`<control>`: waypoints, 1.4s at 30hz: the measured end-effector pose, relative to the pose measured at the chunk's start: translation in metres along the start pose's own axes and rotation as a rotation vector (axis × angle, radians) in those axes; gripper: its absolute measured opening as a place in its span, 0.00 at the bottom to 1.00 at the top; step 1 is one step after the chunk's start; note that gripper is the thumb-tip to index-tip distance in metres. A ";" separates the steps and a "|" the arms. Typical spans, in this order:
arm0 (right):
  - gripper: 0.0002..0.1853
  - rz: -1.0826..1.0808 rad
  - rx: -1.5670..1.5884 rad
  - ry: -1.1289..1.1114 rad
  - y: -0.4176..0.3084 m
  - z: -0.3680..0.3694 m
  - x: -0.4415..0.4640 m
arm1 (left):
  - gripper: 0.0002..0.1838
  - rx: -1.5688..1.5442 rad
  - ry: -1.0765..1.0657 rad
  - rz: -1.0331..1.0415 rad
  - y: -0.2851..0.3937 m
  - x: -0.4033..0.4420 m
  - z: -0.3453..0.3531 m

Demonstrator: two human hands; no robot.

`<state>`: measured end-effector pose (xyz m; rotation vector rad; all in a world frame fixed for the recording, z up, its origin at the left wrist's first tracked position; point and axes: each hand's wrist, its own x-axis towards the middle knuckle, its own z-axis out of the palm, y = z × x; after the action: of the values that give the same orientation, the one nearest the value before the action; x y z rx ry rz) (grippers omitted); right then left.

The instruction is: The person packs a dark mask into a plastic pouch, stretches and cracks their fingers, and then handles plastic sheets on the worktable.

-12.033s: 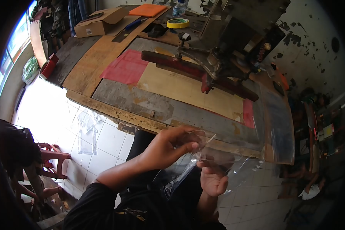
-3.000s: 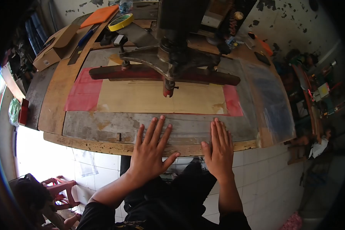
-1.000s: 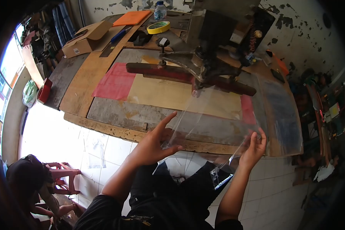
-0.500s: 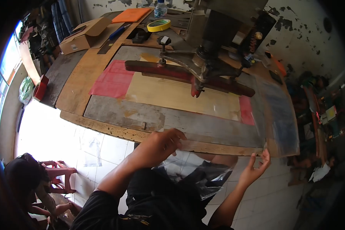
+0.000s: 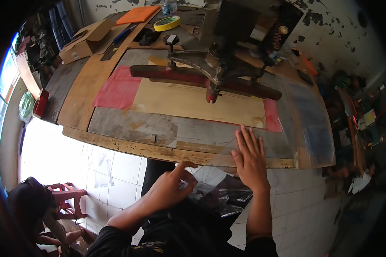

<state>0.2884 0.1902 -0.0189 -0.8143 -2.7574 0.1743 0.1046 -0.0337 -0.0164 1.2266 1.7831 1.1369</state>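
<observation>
My left hand (image 5: 173,183) is closed in front of the table's front edge, its fingers curled at a corner of a clear plastic sheet (image 5: 218,195). The sheet hangs over the edge towards my lap, and its upper part lies on the grey board (image 5: 158,128). My right hand (image 5: 251,160) lies flat on the sheet near the front edge, fingers stretched out. Beyond my hands, a dark and red press bar (image 5: 193,79) stands over a cream sheet (image 5: 180,100) with a red strip (image 5: 118,87) at its left.
Clear sheets (image 5: 311,128) lie at the table's right end. A cardboard box (image 5: 83,43), yellow tape roll (image 5: 167,23) and orange folder (image 5: 138,15) are at the back left. A person (image 5: 32,203) sits low at the left near a red stool (image 5: 68,195).
The clear sheet, held up between both hands a second ago, is now lower. My right hand has moved left from the sheet's right side and flattened; my left hand has dropped below the table edge.
</observation>
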 end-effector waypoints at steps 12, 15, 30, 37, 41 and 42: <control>0.29 0.322 0.050 0.123 0.010 -0.008 -0.022 | 0.14 -0.012 0.335 0.080 0.020 0.043 -0.026; 0.28 0.378 0.030 0.138 0.017 -0.012 -0.033 | 0.08 0.046 0.377 0.108 0.020 0.078 -0.036; 0.33 0.341 -0.054 0.197 -0.002 -0.011 -0.050 | 0.41 0.860 0.063 0.402 -0.003 0.066 0.036; 0.33 0.128 -0.093 0.074 -0.007 -0.009 -0.018 | 0.41 0.898 0.042 0.386 -0.001 0.064 0.035; 0.35 0.096 -0.045 -0.037 -0.002 -0.005 -0.013 | 0.40 0.797 0.173 0.278 0.006 0.061 0.026; 0.35 0.094 -0.044 -0.040 -0.001 -0.004 -0.013 | 0.39 0.797 0.198 0.230 0.000 0.062 0.024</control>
<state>0.3000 0.1824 -0.0177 -0.9626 -2.7704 0.1494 0.1055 0.0320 -0.0286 1.8554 2.4080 0.6733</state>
